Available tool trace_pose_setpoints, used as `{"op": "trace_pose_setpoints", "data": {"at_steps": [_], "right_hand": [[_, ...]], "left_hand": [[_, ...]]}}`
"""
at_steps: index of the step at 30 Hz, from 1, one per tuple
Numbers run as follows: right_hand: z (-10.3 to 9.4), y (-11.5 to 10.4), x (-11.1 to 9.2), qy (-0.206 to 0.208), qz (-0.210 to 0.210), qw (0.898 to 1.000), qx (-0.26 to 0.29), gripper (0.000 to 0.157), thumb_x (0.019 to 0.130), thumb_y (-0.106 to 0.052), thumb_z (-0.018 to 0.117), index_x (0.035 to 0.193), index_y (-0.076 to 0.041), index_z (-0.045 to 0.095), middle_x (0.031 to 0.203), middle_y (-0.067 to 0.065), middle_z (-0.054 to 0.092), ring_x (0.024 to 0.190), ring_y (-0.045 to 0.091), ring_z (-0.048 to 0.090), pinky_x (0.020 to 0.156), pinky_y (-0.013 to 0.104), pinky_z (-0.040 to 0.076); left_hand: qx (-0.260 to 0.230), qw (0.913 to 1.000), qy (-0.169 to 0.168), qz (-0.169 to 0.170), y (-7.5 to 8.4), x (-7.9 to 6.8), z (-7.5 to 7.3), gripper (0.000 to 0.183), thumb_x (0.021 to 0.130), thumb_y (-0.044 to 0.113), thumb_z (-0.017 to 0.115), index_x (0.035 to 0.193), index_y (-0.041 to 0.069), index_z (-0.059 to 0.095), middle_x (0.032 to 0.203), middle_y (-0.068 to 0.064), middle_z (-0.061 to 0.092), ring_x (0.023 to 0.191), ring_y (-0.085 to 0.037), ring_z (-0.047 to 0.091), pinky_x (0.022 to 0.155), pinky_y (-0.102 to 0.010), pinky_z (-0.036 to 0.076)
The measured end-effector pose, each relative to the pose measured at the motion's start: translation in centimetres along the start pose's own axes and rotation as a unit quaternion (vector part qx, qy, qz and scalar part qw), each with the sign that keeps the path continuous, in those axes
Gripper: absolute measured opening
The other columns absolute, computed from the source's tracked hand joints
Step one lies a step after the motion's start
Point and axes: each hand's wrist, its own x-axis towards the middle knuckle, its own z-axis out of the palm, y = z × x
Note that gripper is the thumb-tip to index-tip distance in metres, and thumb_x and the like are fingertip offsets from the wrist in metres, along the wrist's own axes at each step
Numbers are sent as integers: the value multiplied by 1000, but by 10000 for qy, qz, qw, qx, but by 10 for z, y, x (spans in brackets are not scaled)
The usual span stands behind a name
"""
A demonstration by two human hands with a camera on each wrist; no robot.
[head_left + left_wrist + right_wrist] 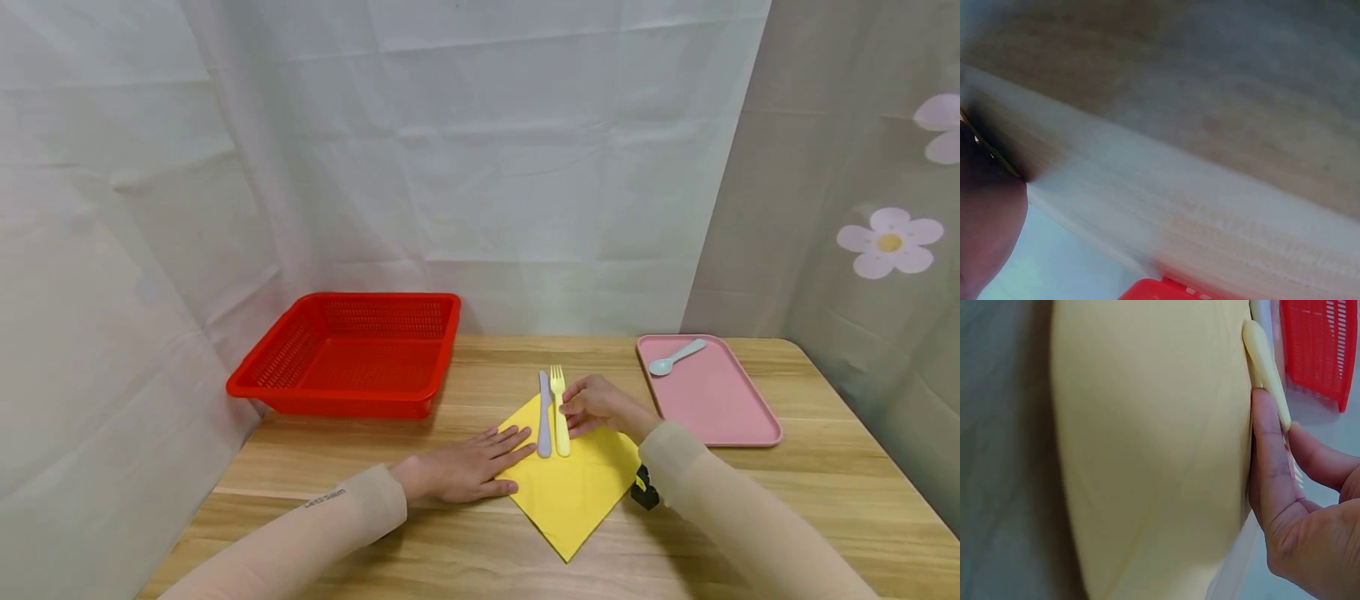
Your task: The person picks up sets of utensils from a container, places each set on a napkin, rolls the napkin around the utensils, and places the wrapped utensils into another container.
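A yellow napkin (pixel 573 500) lies on the wooden table, one corner toward the near edge. On its upper part a lavender knife (pixel 544 421) and a pale yellow fork (pixel 560 421) lie side by side, tops reaching past the napkin. My left hand (pixel 472 467) rests flat with spread fingers on the napkin's left corner, fingertips near the knife. My right hand (pixel 597 407) pinches the fork's handle between thumb and fingers; the right wrist view shows the fork handle (pixel 1265 359) tilted there. In the left wrist view, only part of the left hand (pixel 988 231) shows.
A red plastic basket (pixel 330 406) stands at the back left of the table (pixel 300 533). At the back right, a pink tray (pixel 720 408) holds a light blue spoon (pixel 678 356). Pale curtains (pixel 487 167) hang behind and along the sides.
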Motion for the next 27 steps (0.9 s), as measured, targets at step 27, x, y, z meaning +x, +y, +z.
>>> {"op": "trace_pose_setpoints", "data": {"at_steps": [27], "right_hand": [[18,0,1,530,75,9971,-545,8,99,7,63,102,7,56,75,13,61,61,21,62,62,39,64]], "left_hand": [[-22,10000,5,-30,-1,0,1,69,111,58,26,169,25,10,176,2,0,161,-18,1,130,-39,9]]}}
